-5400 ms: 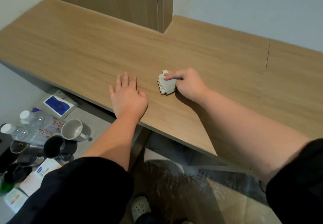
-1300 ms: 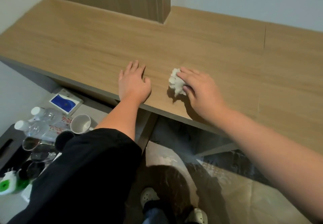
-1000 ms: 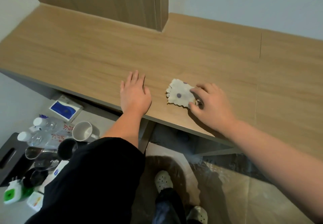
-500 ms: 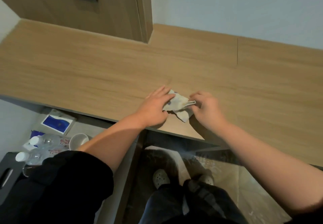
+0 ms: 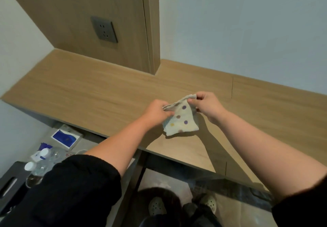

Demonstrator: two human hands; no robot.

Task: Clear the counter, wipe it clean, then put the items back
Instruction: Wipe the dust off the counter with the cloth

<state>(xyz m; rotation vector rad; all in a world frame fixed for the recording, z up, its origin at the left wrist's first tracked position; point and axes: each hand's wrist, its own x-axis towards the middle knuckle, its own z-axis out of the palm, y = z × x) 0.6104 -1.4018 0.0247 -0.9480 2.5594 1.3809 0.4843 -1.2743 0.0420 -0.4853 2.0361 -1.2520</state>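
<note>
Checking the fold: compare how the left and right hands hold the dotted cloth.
The left hand pinches the cloth nearer the counter edge; the right hand pinches its far corner. The left hand shows mostly its back; the right hand shows its pinching fingers. Both grip the same hanging cloth.

bottles (image 5: pixel 41 165): partly behind left sleeve (image 5: pixel 70 191) | black tray (image 5: pixel 12 179): cut by left edge
</note>
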